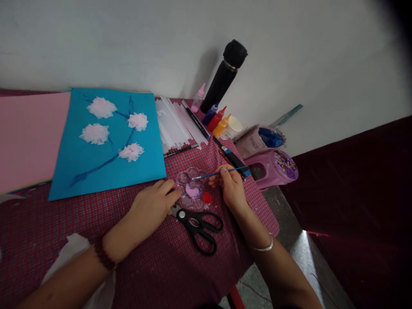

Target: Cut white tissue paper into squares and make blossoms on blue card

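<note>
My right hand [232, 187] pinches a thin blue paintbrush [212, 174], its tip over the clear flower-shaped paint palette [184, 200]. Pink paint [193, 191] lies in the middle of the palette and red paint [207, 197] in one well. My left hand [153, 205] grips the palette's left edge, the fingertips partly hidden. Black-handled scissors [199, 227] lie just below the palette, their blades partly under my left hand. To the left is a blue sheet [80, 159] with a painted dark-blue branch and several pale crumpled-paper flowers [101, 107].
Paint bottles [216, 118], a white cup [234, 125] and a black flask [222, 81] stand by the wall. Markers [197, 122] and a box cutter [236, 161] lie behind the palette. A pink stool [267, 167] is beyond the table's right edge. Pink paper [28, 141] lies far left.
</note>
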A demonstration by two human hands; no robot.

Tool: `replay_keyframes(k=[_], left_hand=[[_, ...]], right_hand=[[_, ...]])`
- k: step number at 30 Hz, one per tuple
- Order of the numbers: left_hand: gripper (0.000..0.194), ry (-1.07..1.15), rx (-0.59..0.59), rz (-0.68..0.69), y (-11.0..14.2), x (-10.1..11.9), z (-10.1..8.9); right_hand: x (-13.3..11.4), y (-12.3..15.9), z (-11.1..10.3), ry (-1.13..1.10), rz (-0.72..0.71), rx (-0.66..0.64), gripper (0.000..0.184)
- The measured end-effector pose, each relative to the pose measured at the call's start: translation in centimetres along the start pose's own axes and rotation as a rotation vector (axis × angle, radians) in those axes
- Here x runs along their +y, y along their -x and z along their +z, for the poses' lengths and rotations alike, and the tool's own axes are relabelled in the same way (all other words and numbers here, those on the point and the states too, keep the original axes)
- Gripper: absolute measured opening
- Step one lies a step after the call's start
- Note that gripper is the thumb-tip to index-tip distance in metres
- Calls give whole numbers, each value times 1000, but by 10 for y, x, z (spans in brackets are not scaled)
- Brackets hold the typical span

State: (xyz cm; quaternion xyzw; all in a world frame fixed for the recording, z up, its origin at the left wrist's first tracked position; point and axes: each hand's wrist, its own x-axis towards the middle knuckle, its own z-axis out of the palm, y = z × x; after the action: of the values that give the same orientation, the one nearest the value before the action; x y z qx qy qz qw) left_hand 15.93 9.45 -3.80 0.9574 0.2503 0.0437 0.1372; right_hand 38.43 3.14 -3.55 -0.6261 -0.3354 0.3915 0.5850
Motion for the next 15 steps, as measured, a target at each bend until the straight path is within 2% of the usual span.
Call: replay_keyframes(k=[15], left_hand=[[22, 41, -16, -8, 0, 1, -1]], right_hand=[[0, 1, 1, 41, -15, -30, 21]])
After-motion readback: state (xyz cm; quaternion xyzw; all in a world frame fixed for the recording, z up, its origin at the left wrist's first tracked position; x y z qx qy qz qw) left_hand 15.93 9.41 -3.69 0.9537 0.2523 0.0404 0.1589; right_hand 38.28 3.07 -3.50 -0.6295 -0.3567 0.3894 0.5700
